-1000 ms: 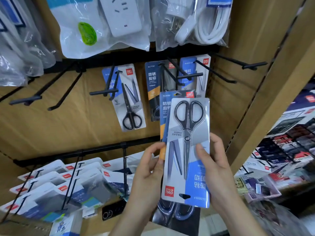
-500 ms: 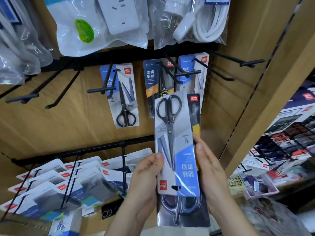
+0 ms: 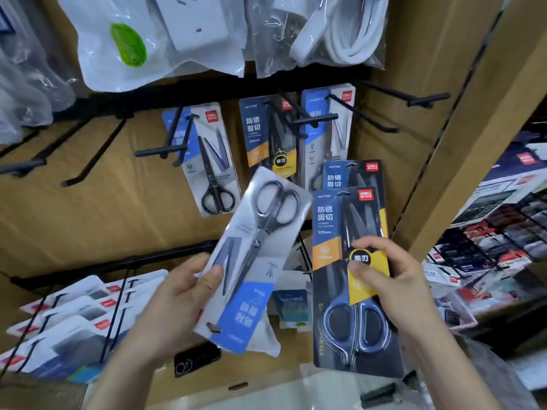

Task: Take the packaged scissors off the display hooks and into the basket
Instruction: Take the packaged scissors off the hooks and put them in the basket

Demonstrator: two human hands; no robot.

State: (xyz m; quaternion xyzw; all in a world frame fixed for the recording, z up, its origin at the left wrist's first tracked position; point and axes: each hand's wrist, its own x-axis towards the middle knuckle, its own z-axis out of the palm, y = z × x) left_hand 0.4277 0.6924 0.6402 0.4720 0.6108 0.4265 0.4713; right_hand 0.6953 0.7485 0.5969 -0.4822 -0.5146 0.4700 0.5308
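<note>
Packaged scissors on a white-and-blue card [image 3: 254, 255], black-handled, sat tilted in my left grip [image 3: 174, 297], pinched near one edge with the thumb on the front and the handles pointing up and to the right. My right grip [image 3: 399, 285] pinched a dark card pack of blue-handled scissors with a yellow label [image 3: 340, 291], upright just beside the first, with a matching pack [image 3: 349, 176] behind it. More packs [image 3: 213, 161] hung on the black wire hooks [image 3: 313, 119] above both.

This is a shop. On a brown board wall [image 3: 88, 202], black metal display hooks [image 3: 161, 150] carry carded blister-packed scissors [image 3: 217, 161]; bagged white power strips [image 3: 192, 22] hang above them.
</note>
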